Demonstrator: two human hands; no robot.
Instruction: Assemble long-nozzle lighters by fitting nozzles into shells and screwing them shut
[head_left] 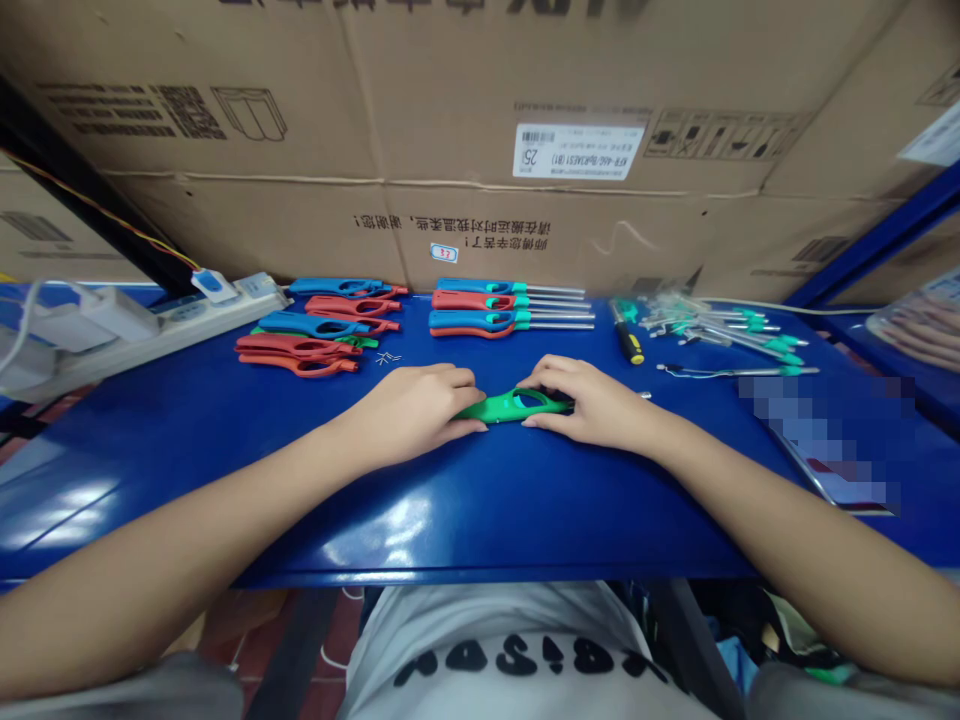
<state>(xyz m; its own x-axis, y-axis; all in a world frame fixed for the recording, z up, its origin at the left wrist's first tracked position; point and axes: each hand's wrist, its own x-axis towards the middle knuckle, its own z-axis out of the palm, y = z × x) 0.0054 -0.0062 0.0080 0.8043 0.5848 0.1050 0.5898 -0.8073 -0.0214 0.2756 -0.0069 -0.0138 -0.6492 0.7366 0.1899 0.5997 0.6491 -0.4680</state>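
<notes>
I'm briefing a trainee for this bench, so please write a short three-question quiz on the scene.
1. What colour is the casing held between the left hand and the right hand?
2. True or false: the power strip lies left of the yellow-and-black screwdriver.
3. The small metal pins lie nearest: A, the screwdriver; B, the leftmost group of casings; C, the loose metal tubes?

Key: 1, green; 2, true; 3, B.
</notes>
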